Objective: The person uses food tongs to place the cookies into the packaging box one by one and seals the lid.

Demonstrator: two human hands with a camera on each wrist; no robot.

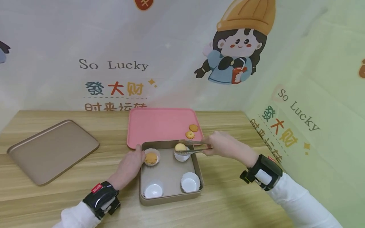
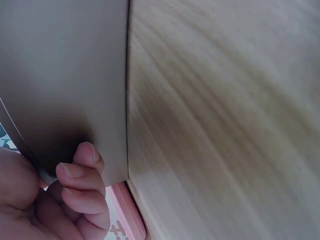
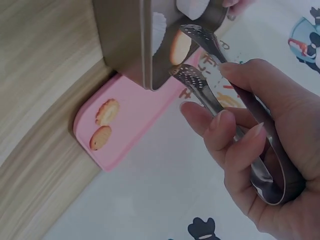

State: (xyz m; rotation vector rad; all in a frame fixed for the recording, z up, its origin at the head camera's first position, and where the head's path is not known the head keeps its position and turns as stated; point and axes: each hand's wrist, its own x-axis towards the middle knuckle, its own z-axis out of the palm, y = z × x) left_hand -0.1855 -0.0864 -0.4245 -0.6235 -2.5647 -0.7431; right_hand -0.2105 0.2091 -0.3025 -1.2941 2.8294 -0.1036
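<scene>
My right hand (image 1: 220, 143) holds a pair of metal tongs (image 3: 272, 145), fingers and thumb wrapped round the arms. Between the perforated tips is a round cookie (image 1: 180, 147), at the back right paper cup (image 1: 182, 156) in the deep square baking pan (image 1: 165, 175). My left hand (image 1: 131, 163) grips the pan's left wall near its back corner. In the left wrist view, its curled fingers (image 2: 82, 172) lie against the pan's outer side. Close by that hand, a second paper cup (image 1: 157, 154) contains a cookie (image 1: 151, 158).
Bare paper cups stand in the pan's front left (image 1: 153, 191) and front right (image 1: 190, 182). Behind the pan lies a pink tray (image 1: 159, 125) with two cookies, one plain (image 1: 193, 128) and one scalloped (image 1: 190, 135). A flat brown tray (image 1: 54, 152) rests at the left. A printed cloth hangs behind the table.
</scene>
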